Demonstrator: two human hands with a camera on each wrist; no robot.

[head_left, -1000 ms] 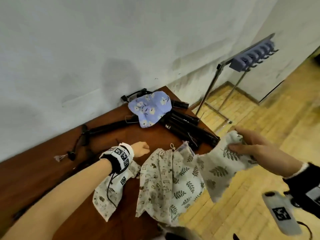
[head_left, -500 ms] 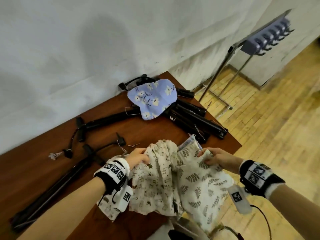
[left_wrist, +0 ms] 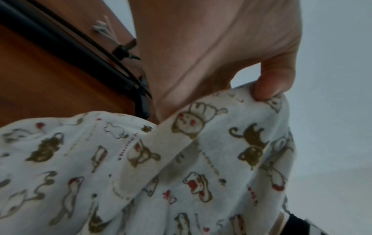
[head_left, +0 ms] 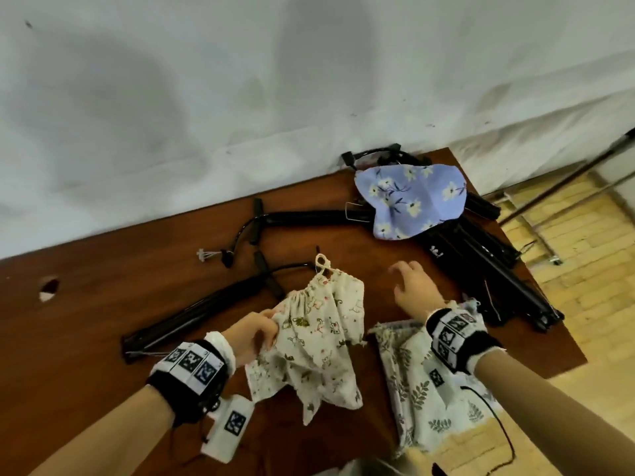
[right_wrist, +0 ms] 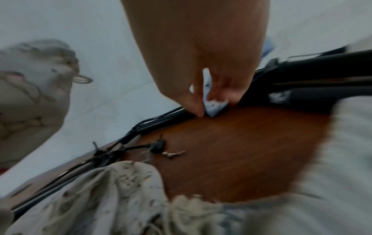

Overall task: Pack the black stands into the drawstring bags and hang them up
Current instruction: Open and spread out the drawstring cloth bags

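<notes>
My left hand (head_left: 271, 324) pinches the top edge of a cream cat-print drawstring bag (head_left: 319, 341) and holds it a little above the brown table (head_left: 103, 338). In the left wrist view the thumb (left_wrist: 265, 85) presses the bag's (left_wrist: 201, 159) hem. My right hand (head_left: 409, 286) hovers with fingers spread and holds nothing, just left of a bundle of folded black stands (head_left: 488, 280). Its wrist is over a leaf-print bag (head_left: 419, 400) lying at the table's front edge. Two more black stands (head_left: 309, 216) (head_left: 206, 310) lie to the left. A blue floral bag (head_left: 412, 197) covers the bundle's far end.
A white wall runs along the table's far side. The table's right edge drops to a wooden floor, where the metal legs of a rack (head_left: 563, 187) stand. A small white tassel (head_left: 205, 254) and a chipped spot (head_left: 48, 291) are on the table at left.
My right hand has let go of the leaf-print bag, now lying at the table's edge, and moved forward toward the stands. My left hand has lifted the cat-print bag's top.
</notes>
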